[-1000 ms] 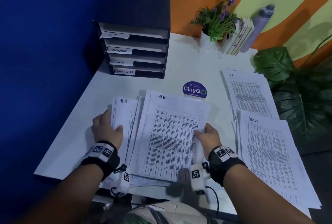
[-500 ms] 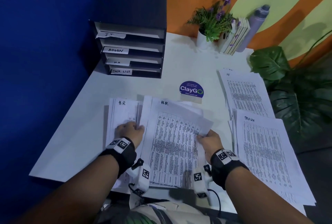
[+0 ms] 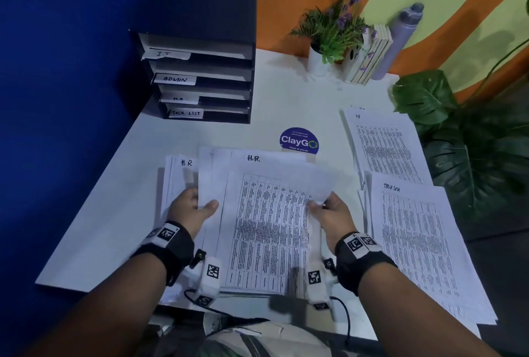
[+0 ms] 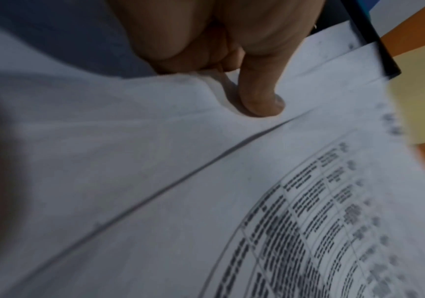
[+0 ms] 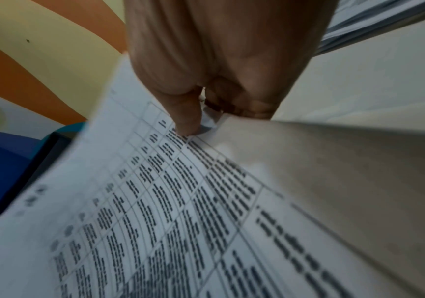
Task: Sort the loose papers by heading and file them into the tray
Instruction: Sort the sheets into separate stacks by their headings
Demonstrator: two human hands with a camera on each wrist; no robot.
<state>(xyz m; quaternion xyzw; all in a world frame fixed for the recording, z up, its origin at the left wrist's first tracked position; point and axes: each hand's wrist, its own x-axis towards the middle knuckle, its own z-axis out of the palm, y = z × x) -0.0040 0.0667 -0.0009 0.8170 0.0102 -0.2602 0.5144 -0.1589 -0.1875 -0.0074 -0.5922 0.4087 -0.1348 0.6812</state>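
- We have the H.R. papers on the white table in front of us, well short of the black tray at the back left
- Our left hand grips the stack's left edge, thumb on top
- Our right hand pinches the right edge, thumb pressing the top sheet
- We judge the sheets light, floppy and slippery, so we should hold both long edges and keep them squared

White papers, black tray, blue wall.
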